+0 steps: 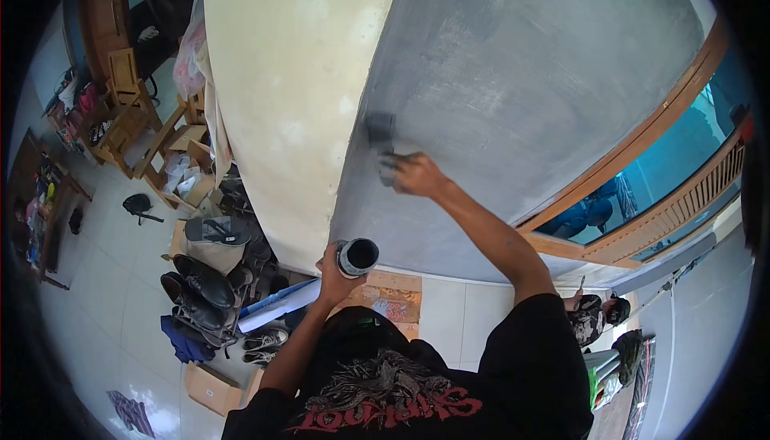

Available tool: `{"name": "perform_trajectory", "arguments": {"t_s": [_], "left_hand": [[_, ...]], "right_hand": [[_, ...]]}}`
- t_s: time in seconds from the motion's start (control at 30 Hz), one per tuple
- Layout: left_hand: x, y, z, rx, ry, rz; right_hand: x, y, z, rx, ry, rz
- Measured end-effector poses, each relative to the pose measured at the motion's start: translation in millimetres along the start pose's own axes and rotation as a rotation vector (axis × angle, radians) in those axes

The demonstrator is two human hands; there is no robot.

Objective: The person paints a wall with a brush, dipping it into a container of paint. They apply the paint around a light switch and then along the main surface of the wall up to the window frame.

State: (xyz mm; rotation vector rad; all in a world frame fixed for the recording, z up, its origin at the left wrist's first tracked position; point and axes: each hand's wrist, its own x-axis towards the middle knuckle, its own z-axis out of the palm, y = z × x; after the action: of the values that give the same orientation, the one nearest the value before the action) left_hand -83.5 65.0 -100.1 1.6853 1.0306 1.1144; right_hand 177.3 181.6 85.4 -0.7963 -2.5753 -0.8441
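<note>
My right hand [419, 175] is closed around the handle of a paintbrush [382, 129]. Its dark, wide head lies against the grey wall [481, 111], close to the corner where the cream wall [281, 103] begins; it is slightly blurred. Lower down, my left hand [335, 281] grips a small paint can [358, 257] whose rim is smeared grey and whose inside looks dark. The can is held upright, a little out from the foot of the wall. Uneven lighter streaks mark the grey surface.
Left of the cream wall are piled shoes [204, 283], a cap [216, 230], cardboard boxes [212, 388] and wooden chairs [128, 123]. A wood-framed window [634, 187] borders the grey wall at right. Another person [593, 316] is low at the right. Flattened cardboard [393, 300] covers floor tiles.
</note>
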Motion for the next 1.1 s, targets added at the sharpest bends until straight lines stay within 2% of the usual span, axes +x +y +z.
{"name": "perform_trajectory", "arguments": {"t_s": [0.03,0.13,0.2,0.27,0.33,0.4,0.47,0.53,0.63,0.67,0.73,0.8,0.87,0.9,0.97,1.03,1.1], "left_hand": [[-4.1,-1.0,-2.1,-0.021,-0.008,-0.023],[-7.5,-7.5,-4.2,-0.029,-0.036,-0.015],[-6.6,-12.3,-1.6,-0.052,-0.039,-0.014],[-6.5,-12.6,-1.0,-0.062,-0.035,-0.007],[-4.8,-8.4,-2.2,-0.055,-0.050,-0.003],[-3.2,-5.1,-5.0,-0.030,-0.054,0.024],[-3.3,-8.1,-5.3,-0.061,-0.055,0.008],[-4.2,-10.8,-4.6,-0.092,-0.060,-0.009],[-1.1,-15.6,0.0,-0.121,-0.079,-0.016],[-0.6,-18.9,3.5,-0.148,-0.088,-0.013],[1.5,-22.3,8.3,-0.173,-0.107,-0.014],[1.8,-24.0,13.1,-0.149,-0.157,0.023],[-3.8,-26.6,13.8,-0.031,-0.176,0.034],[-7.3,-28.5,12.9,0.084,-0.183,0.053],[-13.6,-33.2,12.0,0.095,-0.228,0.047],[-16.9,-43.8,14.3,0.104,-0.261,0.042],[-25.3,-67.0,21.8,-0.204,-0.253,-0.104]], "right_hand": [[-7.6,-11.6,8.4,0.106,-0.096,0.050],[-6.0,-20.2,4.9,0.156,-0.030,0.051],[4.6,8.0,-10.2,-0.007,0.069,-0.030],[24.3,49.6,-41.8,-0.119,0.063,0.034],[53.6,77.9,-93.8,-0.159,0.254,0.076],[74.0,95.5,-135.1,-0.389,0.387,0.003],[94.9,92.5,-182.7,-0.587,0.517,0.040],[102.9,107.6,-200.5,-0.690,0.656,-0.091],[96.9,111.0,-194.7,-0.528,0.603,-0.066],[82.3,103.9,-179.1,-0.445,0.433,0.043],[60.4,79.2,-133.8,-0.509,0.015,0.082],[43.7,43.4,-75.4,-0.380,0.091,-0.028],[21.0,5.0,-17.1,-0.157,-0.019,-0.026],[8.5,-13.9,13.2,-0.060,-0.023,0.018],[-14.9,-47.2,58.4,0.036,-0.030,0.064],[-30.0,-71.1,86.4,0.200,-0.174,0.125],[-32.8,-79.3,100.3,0.250,-0.156,0.153]]}}
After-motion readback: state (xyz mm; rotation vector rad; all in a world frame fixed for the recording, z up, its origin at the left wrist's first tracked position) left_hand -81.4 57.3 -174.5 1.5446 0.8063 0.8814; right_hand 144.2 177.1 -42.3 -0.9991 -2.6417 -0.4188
